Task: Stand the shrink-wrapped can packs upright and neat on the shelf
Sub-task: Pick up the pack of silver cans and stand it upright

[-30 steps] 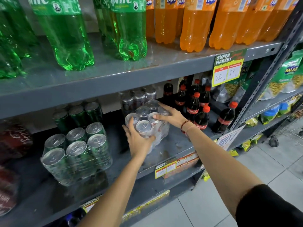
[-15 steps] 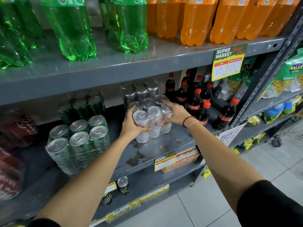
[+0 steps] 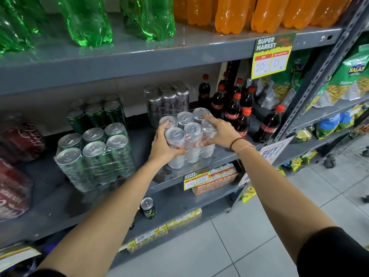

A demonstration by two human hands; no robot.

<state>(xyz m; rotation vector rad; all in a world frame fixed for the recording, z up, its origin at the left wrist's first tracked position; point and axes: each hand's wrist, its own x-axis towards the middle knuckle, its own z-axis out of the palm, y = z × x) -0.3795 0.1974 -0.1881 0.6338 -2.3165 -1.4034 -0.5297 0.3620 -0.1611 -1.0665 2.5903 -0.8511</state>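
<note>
Since the earlier frames the silver can pack [image 3: 189,136] has gone from tilted to standing upright on the middle shelf [image 3: 221,156], near its front edge, and both hands have shifted onto its sides. The left hand [image 3: 162,147] wraps the pack's left front corner, fingers curled around the lower wrap and thumb beside the nearest can top. The right hand [image 3: 220,132] lies against the pack's right side, fingers spread, the forefinger stretched across a rear can top and the thumb pressing the front face. A red-and-pink wristband [image 3: 239,144] circles the right wrist. Behind the pack, just beside it, stands a second silver pack [image 3: 166,102]. Left of the pack, well apart, a green can pack [image 3: 93,154] stands upright with another green pack [image 3: 95,114] behind it. Right of the pack, cola bottles [image 3: 232,108] with red caps stand close. A yellow price tag [image 3: 272,56] hangs from the shelf above the pack.
</note>
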